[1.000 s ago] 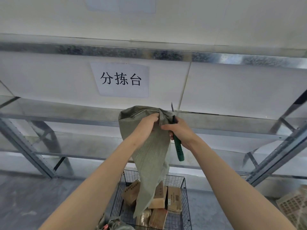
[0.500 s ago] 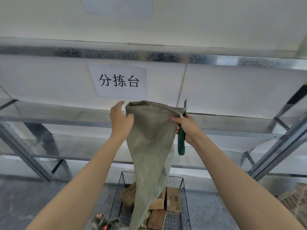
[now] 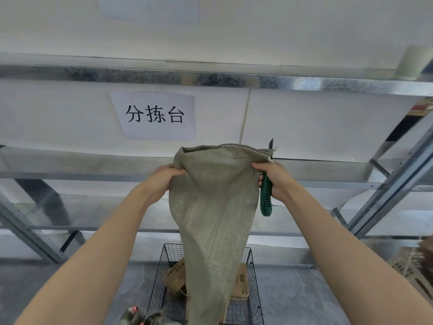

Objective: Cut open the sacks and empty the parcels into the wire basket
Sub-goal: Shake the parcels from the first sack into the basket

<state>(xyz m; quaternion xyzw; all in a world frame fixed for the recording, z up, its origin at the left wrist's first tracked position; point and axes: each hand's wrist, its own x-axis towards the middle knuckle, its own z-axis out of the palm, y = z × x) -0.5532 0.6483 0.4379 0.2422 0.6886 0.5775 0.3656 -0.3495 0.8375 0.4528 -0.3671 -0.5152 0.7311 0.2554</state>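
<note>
Sack [image 3: 210, 207] — grey woven, limp, held inverted directly above wire basket [image 3: 158, 285], lower end down at basket. Left hand [image 3: 164, 178] clenched on one top corner; right hand [image 3: 275, 180] grasps other corner plus green knife [image 3: 266, 198]. Step: emptying, probably near done. Basket contents: cardboard parcels [image 3: 174, 275]. Next — shake out, drop sack beside basket.

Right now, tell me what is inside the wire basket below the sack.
Brown cardboard parcels lie in the wire basket, showing on either side of the sack. The sack hangs down the middle and covers whatever lies there; no count possible.
</note>
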